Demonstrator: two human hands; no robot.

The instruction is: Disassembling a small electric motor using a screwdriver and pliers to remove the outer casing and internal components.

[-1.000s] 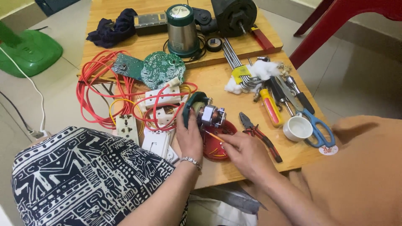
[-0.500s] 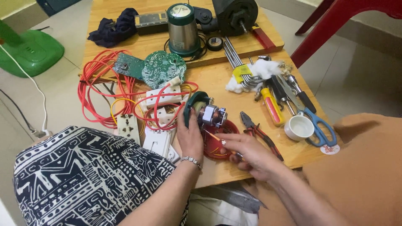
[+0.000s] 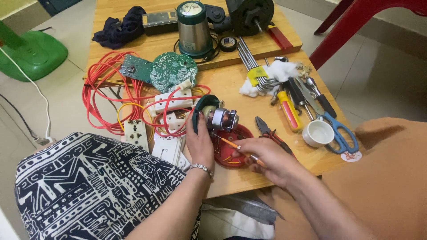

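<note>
I am looking down on a wooden surface (image 3: 267, 169) crowded with parts, pale floor tiles around it and a green fan base (image 3: 33, 53) off to the far left. My left hand (image 3: 200, 140) is gripping a small motor (image 3: 220, 119) by its dark green end cap, thumb and fingers wrapped around it, propping it on the edge of a red plastic disc (image 3: 231, 149). The motor's long axis is lying roughly level, running from the cap on the left toward the bare copper winding on the right. My right hand (image 3: 267, 155) is closed around a thin orange screwdriver (image 3: 233, 144), held like a pen; its shaft is slanting up and to the left, the tip sitting just below the motor over the disc. So the motor is lying up and left of my right hand, and the left hand is the one already on it.

Pliers (image 3: 269, 131) are lying just right of the disc, with a yellow screwdriver (image 3: 289, 109), a white cup (image 3: 318, 133) and blue scissors (image 3: 338, 131) further right. Red wire (image 3: 104, 89) is looping around white sockets (image 3: 173, 100) to the left.

Against the frame a second ago, my right hand is sitting a little farther out to the right and the screwdriver's tip is showing more clearly; the left hand's grip and the motor are looking unchanged.
</note>
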